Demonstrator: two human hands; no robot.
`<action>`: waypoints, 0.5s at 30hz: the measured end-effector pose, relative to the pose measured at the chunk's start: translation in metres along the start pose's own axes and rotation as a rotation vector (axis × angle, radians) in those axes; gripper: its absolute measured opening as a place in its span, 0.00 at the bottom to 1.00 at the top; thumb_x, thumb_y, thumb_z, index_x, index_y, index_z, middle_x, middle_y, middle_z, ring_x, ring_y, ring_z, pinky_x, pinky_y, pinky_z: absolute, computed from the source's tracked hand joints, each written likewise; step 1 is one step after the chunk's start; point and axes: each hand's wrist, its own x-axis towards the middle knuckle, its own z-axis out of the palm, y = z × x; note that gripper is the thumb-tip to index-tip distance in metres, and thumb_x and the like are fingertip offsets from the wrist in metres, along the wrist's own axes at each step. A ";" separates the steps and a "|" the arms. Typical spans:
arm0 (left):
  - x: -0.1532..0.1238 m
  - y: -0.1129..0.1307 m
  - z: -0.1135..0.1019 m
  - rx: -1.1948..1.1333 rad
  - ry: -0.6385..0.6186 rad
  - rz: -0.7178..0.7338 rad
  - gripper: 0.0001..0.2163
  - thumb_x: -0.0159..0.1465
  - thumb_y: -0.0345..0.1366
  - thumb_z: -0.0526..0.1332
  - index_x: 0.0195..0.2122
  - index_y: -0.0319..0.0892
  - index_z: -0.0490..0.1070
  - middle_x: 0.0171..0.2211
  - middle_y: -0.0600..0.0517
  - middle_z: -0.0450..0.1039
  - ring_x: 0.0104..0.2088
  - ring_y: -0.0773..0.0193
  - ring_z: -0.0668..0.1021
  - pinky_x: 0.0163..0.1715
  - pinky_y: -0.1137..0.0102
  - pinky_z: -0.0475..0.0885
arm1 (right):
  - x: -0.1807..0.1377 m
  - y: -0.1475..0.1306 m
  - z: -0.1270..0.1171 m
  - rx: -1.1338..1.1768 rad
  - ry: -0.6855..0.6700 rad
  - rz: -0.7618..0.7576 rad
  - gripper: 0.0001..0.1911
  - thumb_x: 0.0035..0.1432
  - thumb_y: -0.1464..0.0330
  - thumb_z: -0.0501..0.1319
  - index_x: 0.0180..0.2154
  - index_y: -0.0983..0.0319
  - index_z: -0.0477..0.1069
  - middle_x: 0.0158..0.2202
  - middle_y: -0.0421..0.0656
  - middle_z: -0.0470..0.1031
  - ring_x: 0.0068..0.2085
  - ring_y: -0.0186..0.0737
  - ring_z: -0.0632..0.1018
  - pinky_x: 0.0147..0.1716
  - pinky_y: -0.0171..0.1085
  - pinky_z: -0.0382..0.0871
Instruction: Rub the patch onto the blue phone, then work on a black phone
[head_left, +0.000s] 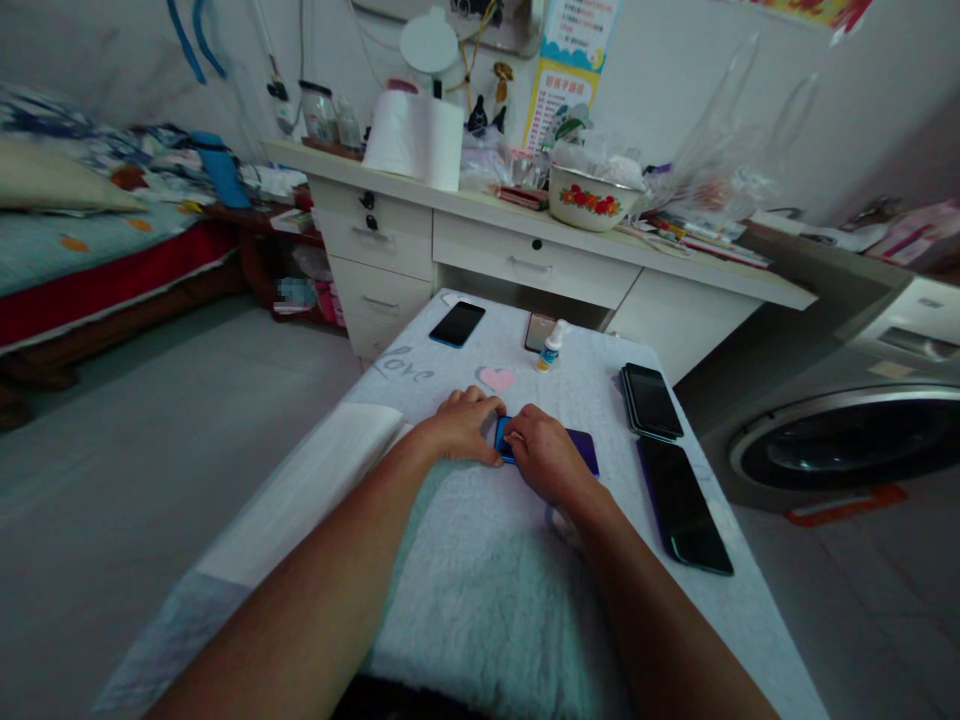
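Observation:
A blue-purple phone (pixel 583 452) lies back up, as far as I can tell, on the cloth-covered table, its middle hidden under my right hand. My left hand (pixel 466 426) grips the phone's left end, thumb at the near edge and fingers at the far edge. The fingers of my right hand (pixel 549 452) are bunched and press on the phone's surface; a small pale bit shows at their tips, too small to name. Beyond the hands stands a small white spray bottle (pixel 551 350) with a blue and yellow label.
A dark phone (pixel 457 324) lies at the far left and another phone (pixel 538 332) behind the bottle. On the right are stacked phones (pixel 652 402) and a large black tablet (pixel 686 505). Folded white paper (pixel 322 480) lies along the left edge. A washing machine (pixel 847 400) stands at right.

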 end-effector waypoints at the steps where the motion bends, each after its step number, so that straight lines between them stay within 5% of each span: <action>1: 0.000 0.000 0.000 -0.002 0.001 0.001 0.35 0.44 0.51 0.68 0.54 0.52 0.62 0.51 0.49 0.61 0.53 0.49 0.64 0.54 0.60 0.61 | -0.002 -0.001 -0.001 -0.001 -0.007 -0.001 0.11 0.61 0.75 0.53 0.32 0.64 0.73 0.34 0.42 0.66 0.34 0.32 0.69 0.36 0.30 0.59; 15: -0.001 -0.001 -0.001 -0.025 -0.003 -0.014 0.34 0.43 0.49 0.68 0.52 0.53 0.63 0.51 0.49 0.61 0.52 0.47 0.64 0.52 0.58 0.62 | -0.003 0.011 -0.002 -0.067 0.077 0.145 0.09 0.60 0.74 0.54 0.36 0.64 0.74 0.36 0.45 0.69 0.36 0.35 0.71 0.38 0.32 0.60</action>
